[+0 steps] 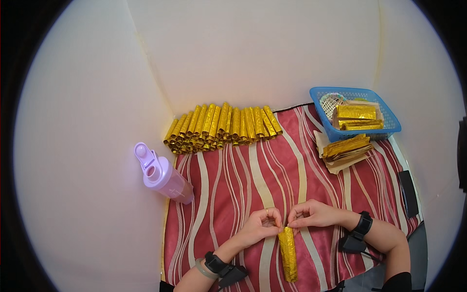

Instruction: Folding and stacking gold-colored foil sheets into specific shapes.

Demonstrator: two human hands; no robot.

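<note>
A rolled tube of gold foil paper (288, 255) lies on the striped cloth near the front, pointing away from me. My left hand (263, 227) pinches the left side of its far end between thumb and fingers. On the right side of that same end, my right hand (310, 214) has thumb and forefinger closed on the edge. Both hands are close together, with only the tube's tip between them. At the back, a stacked pile of similar gold tubes (221, 124) lies against the wall.
A blue plastic basket (352, 92) at the back right holds gold foil sheets and a small woven basket (333, 103). Before it lies a stack of gold-and-brown paper sheets (346, 150). A lilac shaker bottle (168, 176) stands left. A dark phone-like slab (408, 193) lies at the right edge.
</note>
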